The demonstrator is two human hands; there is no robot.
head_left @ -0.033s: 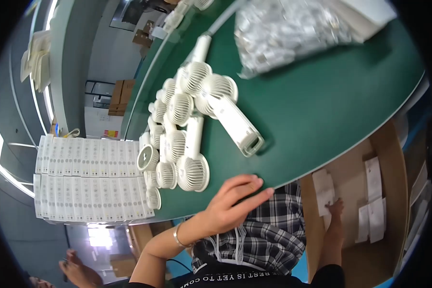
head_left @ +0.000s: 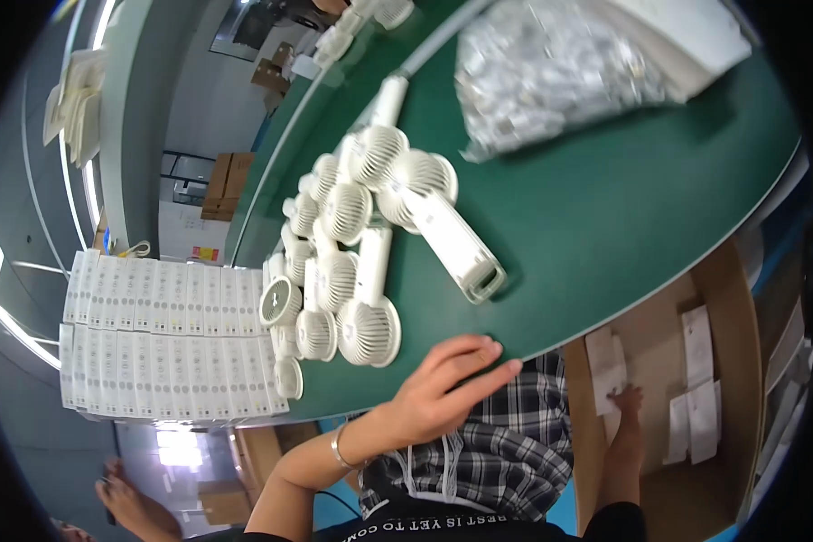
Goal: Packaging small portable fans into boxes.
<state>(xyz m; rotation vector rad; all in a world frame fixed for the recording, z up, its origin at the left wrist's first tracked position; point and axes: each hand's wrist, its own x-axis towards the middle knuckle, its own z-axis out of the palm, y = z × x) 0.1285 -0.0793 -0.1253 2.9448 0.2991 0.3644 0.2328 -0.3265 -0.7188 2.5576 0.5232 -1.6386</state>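
Observation:
My left hand (head_left: 438,388) rests at the near edge of the green table (head_left: 587,226), fingers stretched apart, holding nothing. Just beyond it lies a white handheld fan (head_left: 456,242), its handle end pointing toward me. More white fans (head_left: 369,330) are grouped to the left, some overlapping. Low on the right, my right hand (head_left: 627,402) reaches into an open cardboard box (head_left: 655,330). Its fingers lie over the edge of a flat white box (head_left: 605,357); whether they grip it is too small and blurred to see.
Two tiers of narrow white boxes (head_left: 172,370) stand in a row at the left. A clear bag of silvery-white pieces (head_left: 551,77) lies at the far right of the table. More white boxes (head_left: 698,388) sit inside the cardboard box. Another person's hand (head_left: 126,501) shows at lower left.
My view has shifted slightly, so the fans and bag appear a little lower and farther right. My left hand stays open at the edge; the other person's hand has moved left.

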